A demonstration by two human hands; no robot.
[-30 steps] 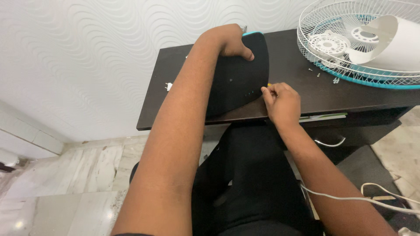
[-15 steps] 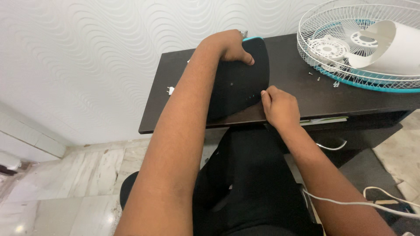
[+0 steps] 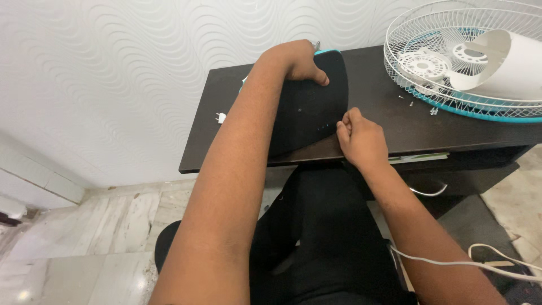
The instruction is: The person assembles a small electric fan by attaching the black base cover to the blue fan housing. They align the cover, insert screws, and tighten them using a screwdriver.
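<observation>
Gripping the top edge of a rounded black panel (image 3: 307,107) with a teal rim, the person's left hand (image 3: 296,59) holds it tilted up on the dark desk (image 3: 372,96), thumb pressed on its face and fingers curled over the back. The right hand (image 3: 361,138) is bunched into a loose fist at the panel's lower right edge, fingertips pinched together right against it; whether they pinch a small tool or a screw I cannot tell, since the knuckles hide it.

The panel stands near the front edge of the desk, over the person's lap. It looks to me like the hold is one-sided: if the left hand eases off while the right one pushes at the corner, the panel could slide towards the edge or tip flat. Small screws (image 3: 406,99) lie loose on the desk just beside the fan guard (image 3: 451,62), and a nudge from the panel or an elbow could roll them off onto the floor.

The desk is dark brown and set against a white wall with a wavy raised pattern. A white wire fan guard with a teal ring lies flat at the right, a white motor housing (image 3: 508,59) resting in it. Below, the floor is pale marble tile, and a white cord (image 3: 451,262) trails past the person's right arm.
</observation>
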